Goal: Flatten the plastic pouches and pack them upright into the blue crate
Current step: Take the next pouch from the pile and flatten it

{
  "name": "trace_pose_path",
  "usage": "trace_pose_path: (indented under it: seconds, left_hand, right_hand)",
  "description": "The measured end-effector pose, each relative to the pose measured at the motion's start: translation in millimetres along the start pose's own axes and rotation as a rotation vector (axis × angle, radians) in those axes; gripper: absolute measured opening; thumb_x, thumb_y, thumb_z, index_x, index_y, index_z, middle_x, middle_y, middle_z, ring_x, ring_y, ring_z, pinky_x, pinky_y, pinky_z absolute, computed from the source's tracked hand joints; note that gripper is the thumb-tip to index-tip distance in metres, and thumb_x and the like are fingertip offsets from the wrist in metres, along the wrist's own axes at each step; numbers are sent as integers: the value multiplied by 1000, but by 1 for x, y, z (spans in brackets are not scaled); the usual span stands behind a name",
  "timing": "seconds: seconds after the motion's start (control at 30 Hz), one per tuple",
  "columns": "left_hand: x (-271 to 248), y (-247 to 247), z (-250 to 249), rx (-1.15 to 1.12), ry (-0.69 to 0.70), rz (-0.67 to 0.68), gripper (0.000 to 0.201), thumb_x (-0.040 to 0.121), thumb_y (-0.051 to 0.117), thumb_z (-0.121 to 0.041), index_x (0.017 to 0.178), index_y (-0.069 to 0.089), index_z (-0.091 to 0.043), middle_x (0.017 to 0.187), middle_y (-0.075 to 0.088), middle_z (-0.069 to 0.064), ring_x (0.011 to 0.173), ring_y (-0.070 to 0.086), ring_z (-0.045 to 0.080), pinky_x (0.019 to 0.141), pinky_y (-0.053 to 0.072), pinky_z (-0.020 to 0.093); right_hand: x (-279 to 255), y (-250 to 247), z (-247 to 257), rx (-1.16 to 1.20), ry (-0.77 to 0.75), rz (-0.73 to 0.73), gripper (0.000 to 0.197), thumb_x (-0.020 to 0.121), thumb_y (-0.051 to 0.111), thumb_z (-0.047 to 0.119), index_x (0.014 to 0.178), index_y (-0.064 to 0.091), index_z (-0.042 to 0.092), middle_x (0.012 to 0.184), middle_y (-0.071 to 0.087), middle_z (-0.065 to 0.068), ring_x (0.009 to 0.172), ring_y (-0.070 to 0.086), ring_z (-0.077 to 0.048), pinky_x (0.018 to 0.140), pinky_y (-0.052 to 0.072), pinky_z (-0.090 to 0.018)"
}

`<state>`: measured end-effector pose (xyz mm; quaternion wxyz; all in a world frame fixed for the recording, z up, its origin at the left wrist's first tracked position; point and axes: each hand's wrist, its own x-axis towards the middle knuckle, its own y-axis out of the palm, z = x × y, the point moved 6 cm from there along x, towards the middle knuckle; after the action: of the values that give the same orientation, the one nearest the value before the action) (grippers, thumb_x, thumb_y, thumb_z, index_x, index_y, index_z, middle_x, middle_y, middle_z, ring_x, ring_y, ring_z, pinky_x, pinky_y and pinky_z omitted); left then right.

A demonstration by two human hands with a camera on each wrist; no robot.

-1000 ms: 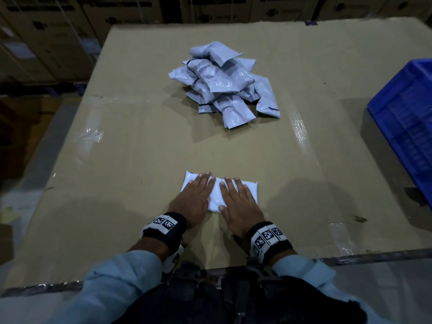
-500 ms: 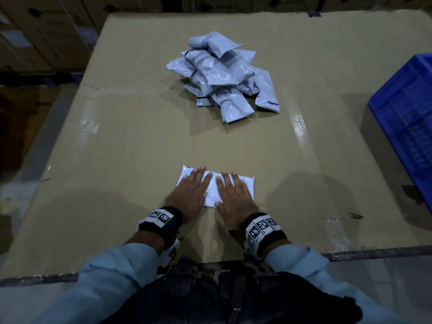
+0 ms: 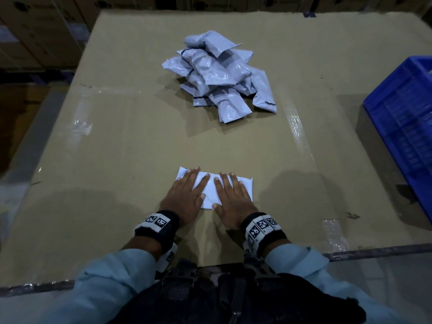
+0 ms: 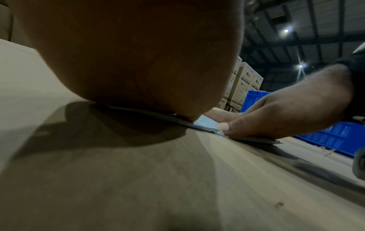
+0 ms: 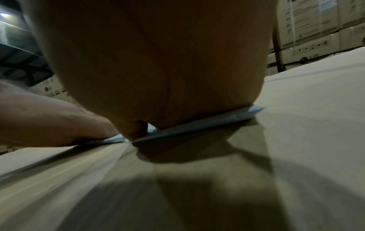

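Note:
One pale grey plastic pouch (image 3: pixel 211 191) lies flat on the cardboard-covered table (image 3: pixel 117 148) near its front edge. My left hand (image 3: pixel 187 195) presses its left half with straight fingers, and my right hand (image 3: pixel 230 197) presses its right half the same way. In the left wrist view the palm (image 4: pixel 128 54) bears on the pouch edge (image 4: pixel 205 123) and my right hand (image 4: pixel 286 112) shows beside it. The right wrist view shows the pouch (image 5: pixel 227 118) squashed thin under the palm. A heap of several crumpled pouches (image 3: pixel 217 76) lies further back. The blue crate (image 3: pixel 406 118) stands at the right.
Stacked cardboard boxes (image 3: pixel 35 31) stand beyond the table's far and left edges, and more printed boxes (image 5: pixel 316 31) show behind the table. Strips of clear tape (image 3: pixel 297 127) cross the cardboard. Bare cardboard lies between the heap and my hands.
Both hands stay flat on the pouch. Their fingers have slid slightly outward across it and the pouch looks flatter. The heap and the crate have not moved.

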<state>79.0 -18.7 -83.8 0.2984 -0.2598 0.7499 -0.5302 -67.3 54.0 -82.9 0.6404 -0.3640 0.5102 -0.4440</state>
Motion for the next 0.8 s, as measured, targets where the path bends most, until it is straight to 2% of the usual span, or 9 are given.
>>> trace_pose_path:
  seconds: [0.13,0.23,0.37,0.57,0.67,0.73,0.8]
  left_hand:
    - [1,2,11,-41,-85,29,72,94,9,-61,162,0,-41,171,-9,-1,157,-5,26,123,12,52]
    - [0,1,15,-59,-118,36,78,90,7,-70,162,-2,-41,171,-13,-2,157,-9,26,124,8,50]
    - [-3,2,15,-50,-131,14,80,90,7,-70,163,1,-37,171,-11,3,157,-6,27,125,9,50]
    - [-5,-2,13,-19,-128,14,80,90,5,-69,163,2,-36,171,-9,6,157,-2,30,123,11,51]
    - [-9,-5,7,33,-143,11,81,92,11,-69,164,6,-32,171,-3,13,157,6,35,120,20,52]
    - [-7,-9,-1,125,-181,67,77,99,26,-64,164,3,-29,170,-5,17,156,7,36,119,25,49]
    - [-1,-15,-13,165,-194,115,78,102,39,-54,164,1,-24,169,-8,19,156,5,39,119,24,48]
  right_hand:
    - [-1,-4,-4,3,16,-34,90,83,-3,62,162,-11,19,169,-20,-5,155,-19,-27,126,-5,-47]
    - [-4,-5,-12,48,40,-55,88,86,5,68,162,-9,28,169,-20,-6,155,-17,-26,123,-8,-44]
    - [-7,-5,-26,99,100,-23,82,98,28,68,161,-12,34,167,-26,-4,154,-22,-24,124,-9,-44]
    - [-16,-7,-35,121,219,-54,78,99,23,69,160,-11,36,167,-27,-2,153,-24,-25,123,-10,-47]
    - [-17,-13,-29,82,233,-53,79,101,29,65,162,-9,33,167,-25,-7,154,-21,-30,125,-6,-50]
    - [-16,-19,-20,64,247,-40,83,102,35,59,163,-7,23,168,-20,-14,155,-17,-35,126,-3,-50]
    - [-15,-20,-11,44,241,-47,85,103,36,56,162,-6,13,168,-16,-19,155,-14,-37,126,-2,-49]
